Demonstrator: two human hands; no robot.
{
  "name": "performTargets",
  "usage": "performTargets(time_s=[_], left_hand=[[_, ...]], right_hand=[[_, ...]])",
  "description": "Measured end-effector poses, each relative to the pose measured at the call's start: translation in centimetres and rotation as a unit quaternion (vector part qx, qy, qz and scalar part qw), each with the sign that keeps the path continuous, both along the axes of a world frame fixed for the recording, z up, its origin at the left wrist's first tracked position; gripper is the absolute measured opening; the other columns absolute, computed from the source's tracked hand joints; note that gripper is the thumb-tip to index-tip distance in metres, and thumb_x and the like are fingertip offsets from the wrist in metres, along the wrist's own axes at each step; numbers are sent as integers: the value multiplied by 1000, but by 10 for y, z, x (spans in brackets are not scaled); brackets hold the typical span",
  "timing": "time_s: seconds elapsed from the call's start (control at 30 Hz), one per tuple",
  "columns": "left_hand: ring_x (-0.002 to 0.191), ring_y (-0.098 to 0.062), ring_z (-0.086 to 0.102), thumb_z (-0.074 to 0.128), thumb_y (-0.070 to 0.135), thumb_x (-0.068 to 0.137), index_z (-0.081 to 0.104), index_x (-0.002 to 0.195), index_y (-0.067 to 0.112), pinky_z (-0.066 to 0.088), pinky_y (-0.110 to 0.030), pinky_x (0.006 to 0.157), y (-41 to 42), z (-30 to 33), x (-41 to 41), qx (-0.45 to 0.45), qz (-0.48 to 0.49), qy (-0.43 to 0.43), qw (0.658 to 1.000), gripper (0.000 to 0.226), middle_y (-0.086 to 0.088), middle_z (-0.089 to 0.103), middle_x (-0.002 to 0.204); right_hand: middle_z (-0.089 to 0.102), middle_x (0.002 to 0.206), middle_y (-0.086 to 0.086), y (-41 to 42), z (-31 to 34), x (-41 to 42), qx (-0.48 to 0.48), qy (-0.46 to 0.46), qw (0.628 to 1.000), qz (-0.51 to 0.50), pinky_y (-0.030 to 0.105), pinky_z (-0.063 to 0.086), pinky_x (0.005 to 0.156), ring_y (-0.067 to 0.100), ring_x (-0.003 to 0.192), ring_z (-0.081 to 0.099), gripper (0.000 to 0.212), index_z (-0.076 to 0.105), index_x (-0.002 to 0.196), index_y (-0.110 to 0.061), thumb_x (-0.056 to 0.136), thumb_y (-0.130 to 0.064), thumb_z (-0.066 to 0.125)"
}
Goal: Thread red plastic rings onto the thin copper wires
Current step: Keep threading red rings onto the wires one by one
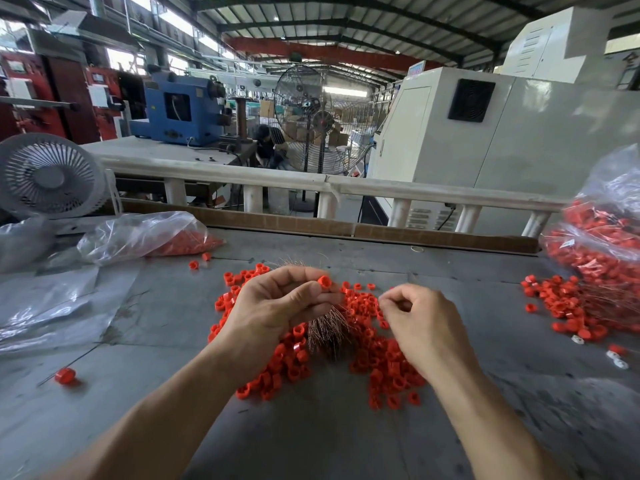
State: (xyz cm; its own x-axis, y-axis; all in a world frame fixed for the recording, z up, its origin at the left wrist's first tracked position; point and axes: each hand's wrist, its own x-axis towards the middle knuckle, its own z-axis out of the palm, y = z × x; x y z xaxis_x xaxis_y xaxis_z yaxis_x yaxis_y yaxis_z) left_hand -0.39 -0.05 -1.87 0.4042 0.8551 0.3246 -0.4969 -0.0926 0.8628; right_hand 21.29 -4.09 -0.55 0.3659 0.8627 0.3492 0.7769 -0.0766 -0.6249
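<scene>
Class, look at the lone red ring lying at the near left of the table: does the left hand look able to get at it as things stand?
Probably yes, but not freely: the lone red ring lies on bare table with nothing around it, yet the left hand is pinching another ring and gripping the copper wire bundle.

Both bare forearms reach in from six o'clock toward twelve. The left hand (277, 306) curls its fingers, thumb and forefinger pinching at two o'clock. The right hand (420, 323) curls too, fingertips pinched toward nine o'clock

Left hand (277, 306) pinching red ring (324, 282), copper wires (329, 329) beneath, right hand (420, 325) curled
</scene>
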Motion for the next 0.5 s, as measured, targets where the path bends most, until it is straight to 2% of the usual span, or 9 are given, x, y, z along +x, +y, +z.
performTargets(time_s=[0.07, 0.13, 0.23, 0.37, 0.5], left_hand=[[108, -33, 73, 80, 20, 87, 75, 110, 6, 60, -28, 87, 0, 0, 0, 1, -3, 0, 1000, 27, -26, 72, 116], [107, -33, 73, 81, 19, 88, 75, 110, 6, 60, -29, 86, -1, 0, 0, 0, 0, 1, 1000, 26, -26, 72, 116], [107, -34, 73, 79, 16, 89, 75, 109, 6, 60, -29, 86, -2, -1, -1, -5, 5, 5, 1000, 23, -27, 72, 116], [108, -36, 73, 75, 12, 89, 75, 107, 5, 60, -30, 85, -2, 0, 0, -12, 12, 8, 1000, 20, -28, 71, 116], [108, -37, 72, 76, 15, 87, 75, 108, 4, 60, -29, 85, -3, 1, -1, -12, 12, 12, 1000, 23, -29, 71, 116]], right_hand=[[68, 67, -19, 0, -2, 8, -51, -26, 998, -7, 21, 42, 54, -3, 65, 61, 14, 73, 76, -32, 90, -35, 71], [68, 65, -20, 0, -3, 10, -79, -43, 996, -3, 20, 38, 53, -3, 63, 59, 12, 73, 75, -34, 87, -37, 74], [67, 64, -21, 0, -3, 7, -102, -64, 993, 10, 21, 36, 52, -4, 61, 58, 14, 72, 74, -37, 87, -41, 76], [64, 68, -17, 2, -6, 2, -126, -94, 987, 17, 23, 36, 54, 0, 65, 58, 15, 70, 75, -37, 89, -37, 76], [59, 68, -21, 3, -7, -1, -125, -98, 987, 27, 19, 34, 53, -6, 62, 52, 17, 66, 75, -40, 86, -37, 79]])
